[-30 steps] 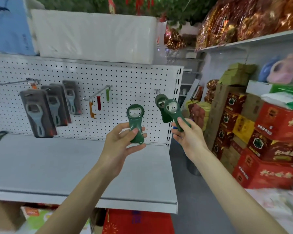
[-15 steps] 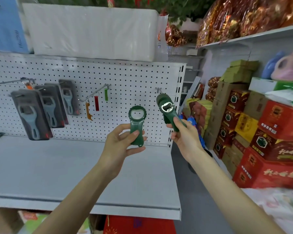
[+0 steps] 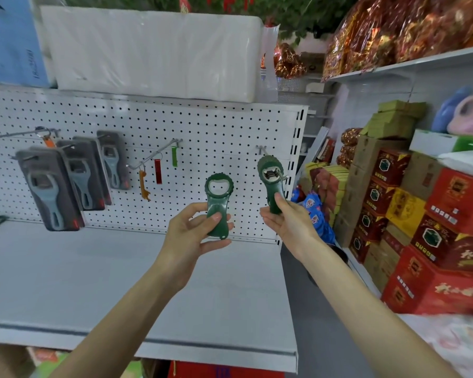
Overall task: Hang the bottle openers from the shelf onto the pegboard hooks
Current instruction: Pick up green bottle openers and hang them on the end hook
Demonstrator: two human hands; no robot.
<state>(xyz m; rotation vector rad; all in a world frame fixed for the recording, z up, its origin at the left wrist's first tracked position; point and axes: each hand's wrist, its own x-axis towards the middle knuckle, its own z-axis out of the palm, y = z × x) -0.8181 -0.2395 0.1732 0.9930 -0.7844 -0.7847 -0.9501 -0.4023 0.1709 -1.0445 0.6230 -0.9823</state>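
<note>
White pegboard (image 3: 202,126) over shelf (image 3: 93,282). Right hand (image 3: 287,222) pinches green opener (image 3: 271,175), hook (image 3: 263,150) through hole, nearly hung. Left hand (image 3: 191,236) grips second opener (image 3: 218,203), not hung yet.

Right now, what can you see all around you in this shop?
pegboard: one, white, back wall.
shelf: one, grey, below pegboard.
green opener: one, dark green, held upright at centre.
second green opener: one, dark green, at right hook.
packaged openers: three, grey, hanging at left.
small openers: three, orange, red, green, hanging mid-pegboard.
boxes: many, red, stacked at right.
left hand: grips green opener.
right hand: pinches second green opener's handle.
</note>
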